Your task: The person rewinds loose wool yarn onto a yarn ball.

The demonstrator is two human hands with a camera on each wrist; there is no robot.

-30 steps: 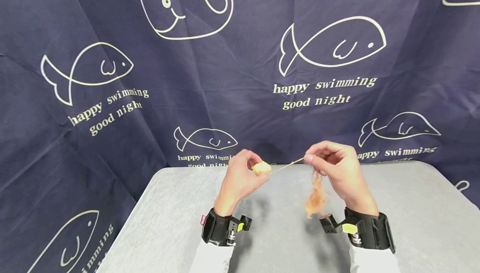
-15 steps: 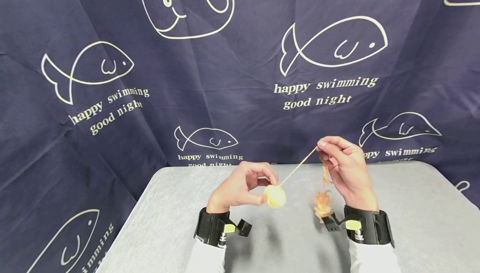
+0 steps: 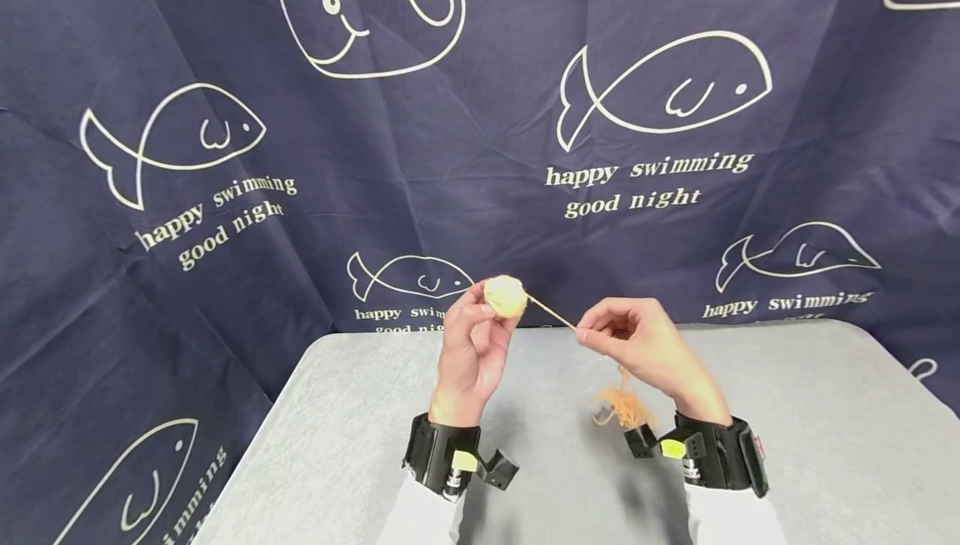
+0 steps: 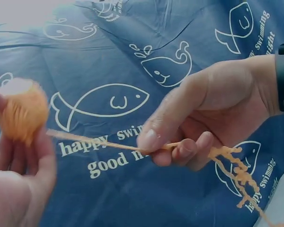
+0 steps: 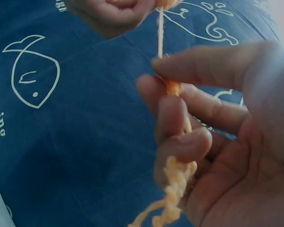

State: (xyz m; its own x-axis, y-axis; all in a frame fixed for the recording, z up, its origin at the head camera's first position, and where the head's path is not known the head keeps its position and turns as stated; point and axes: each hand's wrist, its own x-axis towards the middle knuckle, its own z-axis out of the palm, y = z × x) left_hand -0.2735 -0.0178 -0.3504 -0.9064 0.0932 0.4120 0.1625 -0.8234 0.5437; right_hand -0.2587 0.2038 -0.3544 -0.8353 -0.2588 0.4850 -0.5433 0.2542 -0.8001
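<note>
My left hand point(image 3: 472, 349) holds a small pale yellow-orange ball of yarn point(image 3: 506, 296) between thumb and fingers, raised above the table's far edge. A taut strand point(image 3: 552, 312) runs from the ball to my right hand point(image 3: 637, 345), whose thumb and index finger pinch it. Below the right hand dangles a loose, kinked tangle of the same yarn point(image 3: 624, 406). In the left wrist view, windings show on the side of the ball point(image 4: 22, 113). Seen from the right wrist, the crinkled yarn point(image 5: 177, 177) passes across the curled fingers and hangs down.
A light grey table point(image 3: 360, 445) lies under both hands. Behind it hangs a dark blue cloth point(image 3: 480, 178) printed with white fish, whales and lettering. Black camera straps point(image 3: 442, 453) sit on both wrists.
The left hand has dipped, then risen and turned with the ball. The right hand moved up and right, then back down and left. The dangling yarn swung along with it.
</note>
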